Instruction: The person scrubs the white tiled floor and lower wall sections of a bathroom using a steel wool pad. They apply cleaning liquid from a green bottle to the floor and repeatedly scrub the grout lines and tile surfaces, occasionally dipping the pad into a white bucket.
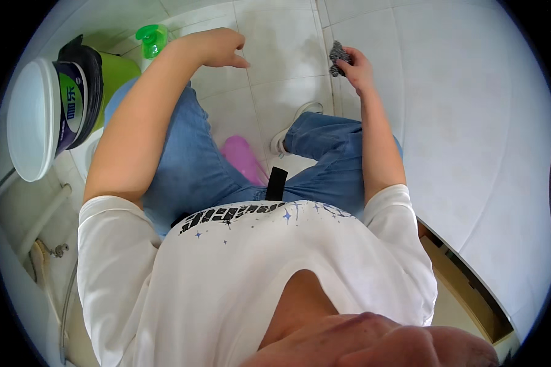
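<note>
Off to the right, my right hand (356, 72) grips a dark grey, wiry scouring pad (338, 57) between thumb and fingers. The pad is close to the white tiled wall (459, 110); I cannot tell whether they touch. My left hand (221, 48) hangs over the tiled floor (281, 61), its fingers loosely bent and the thumb apart, with nothing visible in it. Just left of that wrist stands a clear bottle with a green pump top (153, 40), partly hidden by my forearm.
A white bucket (33, 122) is tipped at the left, beside a green bin (117, 73) with a black bag. A pink object (242, 158) shows between my legs, near my shoe (280, 142). Lower left are a pale pipe (46, 217) and a wooden-looking brush (41, 260).
</note>
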{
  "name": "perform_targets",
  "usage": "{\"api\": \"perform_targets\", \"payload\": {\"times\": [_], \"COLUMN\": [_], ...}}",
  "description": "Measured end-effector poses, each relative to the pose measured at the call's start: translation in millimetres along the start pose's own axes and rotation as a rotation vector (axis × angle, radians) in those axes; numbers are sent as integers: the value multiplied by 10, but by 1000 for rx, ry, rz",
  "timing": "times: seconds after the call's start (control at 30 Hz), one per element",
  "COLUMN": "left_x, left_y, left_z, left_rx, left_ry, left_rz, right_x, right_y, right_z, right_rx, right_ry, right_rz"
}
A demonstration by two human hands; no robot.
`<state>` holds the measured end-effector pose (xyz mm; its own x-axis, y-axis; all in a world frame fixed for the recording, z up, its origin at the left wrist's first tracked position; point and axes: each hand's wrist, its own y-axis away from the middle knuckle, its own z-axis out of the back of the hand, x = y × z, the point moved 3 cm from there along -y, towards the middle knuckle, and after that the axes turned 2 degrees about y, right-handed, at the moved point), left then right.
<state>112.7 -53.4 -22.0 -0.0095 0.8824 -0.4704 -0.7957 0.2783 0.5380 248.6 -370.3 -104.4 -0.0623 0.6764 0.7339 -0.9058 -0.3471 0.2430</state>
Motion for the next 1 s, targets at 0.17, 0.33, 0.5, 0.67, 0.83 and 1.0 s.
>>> {"api": "perform_targets", "payload": {"times": [0.17, 0.33, 0.5, 0.67, 0.83, 1.0], "left_x": [204, -88, -320, -563, -686, -936], "left_y": [-125, -244, -427, -488, -431, -516], "left_z": [-51, -26, -102, -144, -40, 122], "left_rx": [-25, -273, -422, -255, -214, -231], "left_ry": [0, 153, 316, 613, 1075, 1097], "left_rz": [68, -175, -322, -177, -109, -83], "right_x": [578, 1022, 945, 1113, 1281, 1288], "right_y": [462, 507, 555, 403, 296, 209], "right_z": [406, 343, 104, -173, -223, -109], "right_rx": [24, 111, 185, 74, 43, -64], "right_ry": [-210, -175, -383, -255, -457, -383], "right_rz": [-221, 49, 29, 154, 237, 242]}}
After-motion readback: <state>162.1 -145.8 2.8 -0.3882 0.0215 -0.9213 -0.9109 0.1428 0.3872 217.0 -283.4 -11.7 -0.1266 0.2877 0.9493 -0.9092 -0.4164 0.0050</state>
